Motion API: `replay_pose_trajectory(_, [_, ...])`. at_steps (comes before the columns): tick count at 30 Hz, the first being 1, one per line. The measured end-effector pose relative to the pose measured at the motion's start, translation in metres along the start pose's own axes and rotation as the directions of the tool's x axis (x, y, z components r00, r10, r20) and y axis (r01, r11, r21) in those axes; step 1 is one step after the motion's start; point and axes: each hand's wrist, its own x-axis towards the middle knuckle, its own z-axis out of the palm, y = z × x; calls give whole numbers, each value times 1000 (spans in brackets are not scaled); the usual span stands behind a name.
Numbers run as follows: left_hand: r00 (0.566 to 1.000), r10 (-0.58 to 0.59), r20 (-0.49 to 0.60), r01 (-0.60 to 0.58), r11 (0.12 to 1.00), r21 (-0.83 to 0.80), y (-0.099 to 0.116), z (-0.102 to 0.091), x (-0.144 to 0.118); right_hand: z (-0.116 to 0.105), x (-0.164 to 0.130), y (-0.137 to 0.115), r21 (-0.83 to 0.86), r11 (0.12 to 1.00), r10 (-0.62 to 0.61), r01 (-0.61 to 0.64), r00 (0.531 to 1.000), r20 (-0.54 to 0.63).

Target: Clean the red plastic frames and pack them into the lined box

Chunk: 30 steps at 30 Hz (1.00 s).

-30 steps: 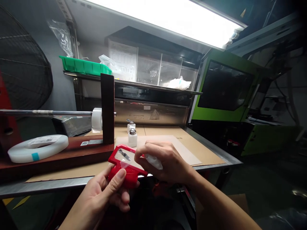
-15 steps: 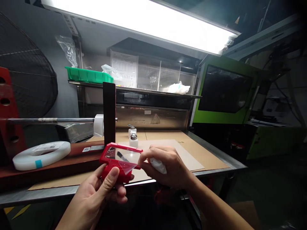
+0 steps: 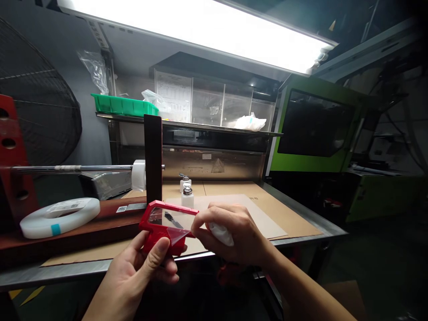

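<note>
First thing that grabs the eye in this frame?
The red plastic part with a shiny clear face, held in front of the bench edge by the left hand while the right hand, clutching a white wad, pinches its right edge. Above, the bright light panel dominates, and a green machine stands at right.

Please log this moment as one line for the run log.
left hand: grips red plastic frame | right hand: pinches clear film, palms white wad | above steel bench edge
</note>
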Motion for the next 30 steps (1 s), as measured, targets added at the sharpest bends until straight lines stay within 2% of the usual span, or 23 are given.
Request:
replay_pose_trajectory(4, [1000,-2,15,0,996,85,-1,1,-1,-3,6,-4,-13,1000,-17,17,1000,11])
replay_pose_trajectory(11, [996,-10,89,0,994,110,0,9,-5,-2,25,-1,-74,994,-80,83,996,44])
replay_pose_trajectory(16, [995,-22,95,14,997,81,-2,12,-6,7,37,3,-161,985,-46,61,994,97])
replay_pose_trajectory(24, [993,-22,119,20,1000,18,-4,12,-8,19,53,5,-370,929,96,27,946,310])
replay_pose_trajectory(27, [992,-52,111,58,997,-56,-6,13,-5,22,56,6,-370,929,117,-3,951,288])
replay_pose_trajectory(30, [989,-131,70,141,978,-151,-7,13,0,22,57,6,-289,956,112,-53,975,193])
